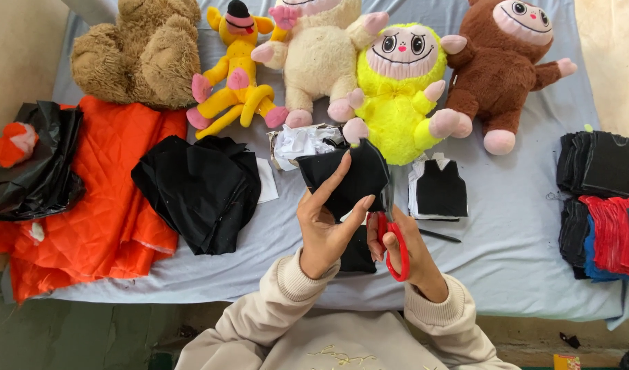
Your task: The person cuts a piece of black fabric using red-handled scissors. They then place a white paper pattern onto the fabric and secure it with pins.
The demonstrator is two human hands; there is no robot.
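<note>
Small toy-clothes sewing workshop, looks home-run. Sheet-covered surface (506, 226) holds a row of plush toys (396, 82), loose black fabric (198, 188), orange quilted cloth (115, 212), stacks of cut pieces (599, 185). A finished mini black vest (439, 188) lies beside them.

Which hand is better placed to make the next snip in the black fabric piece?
Right hand: it already holds the red-handled scissors, blades at the black fabric piece. Left hand is busy gripping it.

One camera on the person's head looks steeply down, close above both hands, facing a pale blue cloth-covered table (506, 226) from its near edge
</note>
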